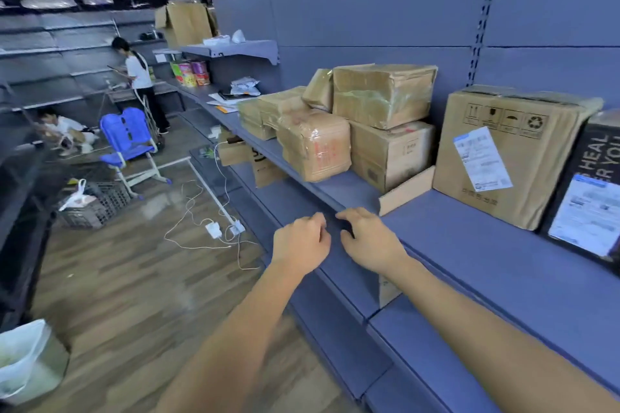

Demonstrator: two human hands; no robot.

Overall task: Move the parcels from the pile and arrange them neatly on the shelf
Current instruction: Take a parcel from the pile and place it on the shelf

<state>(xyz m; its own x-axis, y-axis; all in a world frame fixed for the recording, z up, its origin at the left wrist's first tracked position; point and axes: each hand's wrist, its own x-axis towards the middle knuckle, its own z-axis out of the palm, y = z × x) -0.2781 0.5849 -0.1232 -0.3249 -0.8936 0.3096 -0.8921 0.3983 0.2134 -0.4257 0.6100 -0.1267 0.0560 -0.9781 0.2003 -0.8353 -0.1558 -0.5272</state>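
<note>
Two bare hands reach toward the blue shelf (486, 245), and neither holds anything. The left hand (300, 245) and the right hand (370, 241) hover side by side at the shelf's front edge, fingers loosely curled, below and left of the large carton (503, 157). That one large carton, with a white label, stands upright at the back of the shelf. Just beside it on the right is one black box (593, 184). To its left are four brown parcels in a cluster: a lower carton (392, 154), a taped box (382, 94) stacked on it, a small tilted box (318, 89) and a taped bundle (313, 147) in front. Farther left lies a low stack (265, 111) that I cannot count. One flat cardboard piece (407, 191) stands on edge between the large carton and the cluster. All the parcels lie beyond the fingertips, untouched.
</note>
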